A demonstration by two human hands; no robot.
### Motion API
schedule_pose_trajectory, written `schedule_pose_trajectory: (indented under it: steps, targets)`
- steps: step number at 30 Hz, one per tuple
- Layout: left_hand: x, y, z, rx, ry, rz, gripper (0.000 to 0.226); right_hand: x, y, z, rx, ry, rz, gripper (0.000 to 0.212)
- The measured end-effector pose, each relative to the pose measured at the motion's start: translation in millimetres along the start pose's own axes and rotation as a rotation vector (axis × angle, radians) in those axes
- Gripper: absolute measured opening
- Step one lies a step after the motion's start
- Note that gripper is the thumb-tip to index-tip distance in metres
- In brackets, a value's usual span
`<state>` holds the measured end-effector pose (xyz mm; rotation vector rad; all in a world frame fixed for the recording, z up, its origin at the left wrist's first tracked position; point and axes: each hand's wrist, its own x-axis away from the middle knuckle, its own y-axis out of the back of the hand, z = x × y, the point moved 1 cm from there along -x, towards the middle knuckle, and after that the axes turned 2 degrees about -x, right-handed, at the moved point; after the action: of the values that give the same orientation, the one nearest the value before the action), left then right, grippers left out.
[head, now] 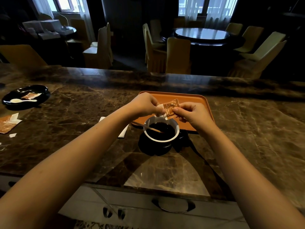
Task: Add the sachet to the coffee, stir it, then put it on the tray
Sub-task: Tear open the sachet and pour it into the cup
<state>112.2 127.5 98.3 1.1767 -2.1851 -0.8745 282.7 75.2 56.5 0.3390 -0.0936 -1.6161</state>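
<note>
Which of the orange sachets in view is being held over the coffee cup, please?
The sachet pinched between the left hand and right hand, above the cup. One other lies in the black dish; another lies on the counter at far left.

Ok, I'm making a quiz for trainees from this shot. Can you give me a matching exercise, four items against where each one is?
Items:
1. sachet
2. stir stick
3. white spoon
4. orange tray

Places:
A. on the black dish
B. on the counter behind the cup
C. leaning in the coffee
D. held by both hands

Pairs: 1-D, 2-C, 3-A, 4-B
</note>
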Motion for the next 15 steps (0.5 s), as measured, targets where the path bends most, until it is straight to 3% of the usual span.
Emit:
schedule_pose_trajectory:
  steps: [4, 7, 10, 15]
  targets:
    - [2, 0, 1, 0.026, -0.017, -0.017, 0.017, 1, -2, -5, -0.008, -0.030, 0.008, 0.008]
    - [3, -1, -1, -0.085, -0.047, -0.055, 0.015, 2, -4, -3, 0.079, 0.024, 0.021, 0.009]
    - [5, 0, -6, -0.140, -0.120, -0.106, 0.022, 0, 3, 2, 0.164, 0.078, -0.027, 0.019]
    - [14, 2, -20, -0.204, -0.248, -0.225, 0.018, 4, 8, 15, 0.158, 0.125, 0.030, 0.013]
